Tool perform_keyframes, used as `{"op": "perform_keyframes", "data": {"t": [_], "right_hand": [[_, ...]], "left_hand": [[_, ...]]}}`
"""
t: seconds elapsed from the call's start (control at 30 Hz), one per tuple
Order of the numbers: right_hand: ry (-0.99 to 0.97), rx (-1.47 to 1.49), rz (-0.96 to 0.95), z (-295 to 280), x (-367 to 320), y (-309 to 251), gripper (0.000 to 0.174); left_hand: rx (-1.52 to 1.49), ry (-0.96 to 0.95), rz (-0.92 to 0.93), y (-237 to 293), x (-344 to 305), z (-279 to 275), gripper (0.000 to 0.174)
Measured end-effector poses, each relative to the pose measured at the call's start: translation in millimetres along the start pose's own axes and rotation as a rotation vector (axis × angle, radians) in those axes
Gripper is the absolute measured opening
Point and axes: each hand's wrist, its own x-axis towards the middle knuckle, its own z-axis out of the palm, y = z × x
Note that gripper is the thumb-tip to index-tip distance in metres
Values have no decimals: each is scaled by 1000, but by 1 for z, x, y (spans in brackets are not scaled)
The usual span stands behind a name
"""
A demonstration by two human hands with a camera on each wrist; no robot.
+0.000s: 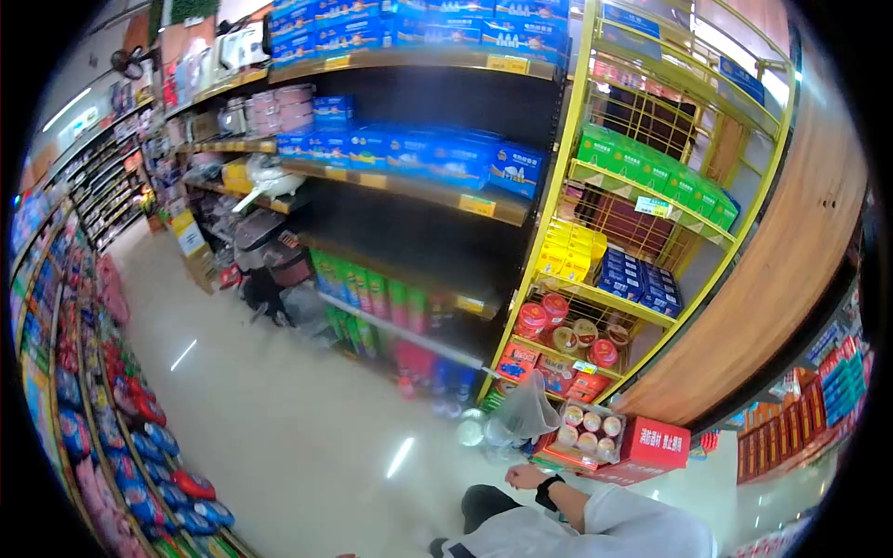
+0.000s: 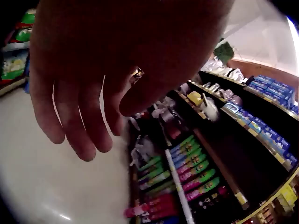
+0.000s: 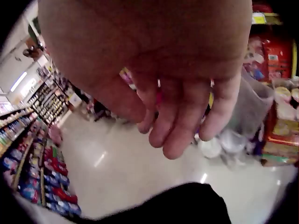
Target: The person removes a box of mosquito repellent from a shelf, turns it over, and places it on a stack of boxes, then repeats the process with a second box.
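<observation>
Left shelf: red and blue packets [image 1: 139,465] crowd a low shelf along the aisle's left edge.
Floor: a pale, glossy floor [image 1: 279,418] streaked with light glare.
Left hand: the left hand [image 2: 93,84] hangs released with fingers loose. It holds nothing and is well apart from the bag.
Bag: a limp, clear plastic bag [image 1: 526,407] stands on the floor at the foot of the yellow rack [image 1: 554,186]. White round things [image 1: 472,432] lie just beside it. Its contents are too blurred to tell.
Right hand: the right hand [image 1: 524,476], with a black watch [image 1: 549,490] at the wrist, hovers near the bag. Its fingers dangle and grip nothing.
Carton: a red carton [image 1: 651,446] sits beside a tray of tubs [image 1: 588,423], just right of the bag.
Risk: the bag looks floppy, so a one-sided grab would likely let it sag and spill. The white things and the tubs sit close by. A careless reach or step could knock them across the slick floor.
</observation>
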Motion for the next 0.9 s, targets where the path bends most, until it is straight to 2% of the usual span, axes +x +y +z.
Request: {"op": "perform_keyframes", "data": {"t": [0.1, 0.17, 0.23, 0.3, 0.37, 0.43, 0.5, 0.53, 0.63, 0.7, 0.77, 0.87, 0.9], "right_hand": [[110, 8, -38, -51, 41, -65, 27], [301, -37, -108, -75, 75, -80, 25], [469, -8, -127, -134, 95, -139, 23], [673, -57, -239, -181, 129, -158, 18], [918, 178, -244, -272, 146, -229, 15], [1037, 173, -309, -329, 147, -267, 18], [1150, 171, -364, -375, 146, -297, 20], [1195, 168, -379, -391, 143, -310, 21], [1275, 193, -436, -436, 144, -342, 25], [1364, 108, -407, -463, 155, -358, 35], [1379, 159, -405, -484, 170, -374, 45], [1411, -62, -419, -510, 196, -392, 57], [1416, -120, -359, -517, 205, -398, 60]], "left_hand": [[-28, -29, 98, 102, 44, 21, 35], [-43, -70, 177, 165, 67, 45, 35], [-57, -114, 259, 236, 80, 77, 34], [-77, -164, 344, 310, 82, 114, 34], [-24, -211, 496, 395, 71, 149, 34], [100, -265, 692, 466, 68, 175, 37], [0, -228, 707, 527, 84, 218, 24], [-46, -211, 697, 552, 88, 235, 19], [2, -323, 995, 630, 78, 278, 21], [-13, -422, 994, 684, 53, 306, 24], [-48, -510, 1073, 721, 55, 336, 30], [-75, -608, 1228, 768, 61, 372, 39], [-94, -634, 1278, 780, 62, 384, 41]]}}
